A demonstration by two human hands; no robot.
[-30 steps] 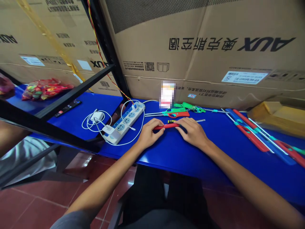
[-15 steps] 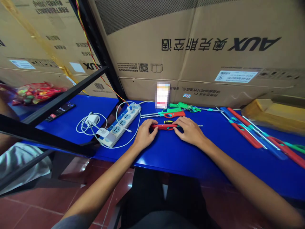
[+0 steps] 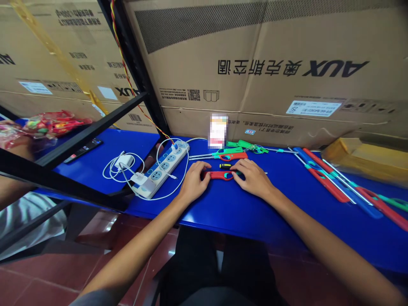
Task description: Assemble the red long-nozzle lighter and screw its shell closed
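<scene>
A red lighter point(image 3: 219, 175) with a thin metal tube lies level between my hands over the blue table point(image 3: 207, 210). My left hand point(image 3: 195, 180) pinches its left end with thumb and fingers. The right part, near the green trigger, is gripped by my right hand point(image 3: 253, 177), and the tube's tip shows beyond those fingers. Just behind the lighter is a small yellow and black screwdriver point(image 3: 225, 165). Farther back, green and red lighters point(image 3: 234, 155) lie side by side, near a small card point(image 3: 218, 131) that is blurred out.
A white power strip point(image 3: 164, 165) with chargers and cables is left of my hands. Several long lighters point(image 3: 331, 182) lie at right beside an open carton point(image 3: 366, 159). Big cardboard boxes point(image 3: 270, 97) stand behind. Past a black frame point(image 3: 95, 123), another person's arm reaches a red packet point(image 3: 52, 123).
The red lighter has turned so that its trigger side shows more, with both my hands still on it. At the far left, the other person's hand has come up to the packets.
</scene>
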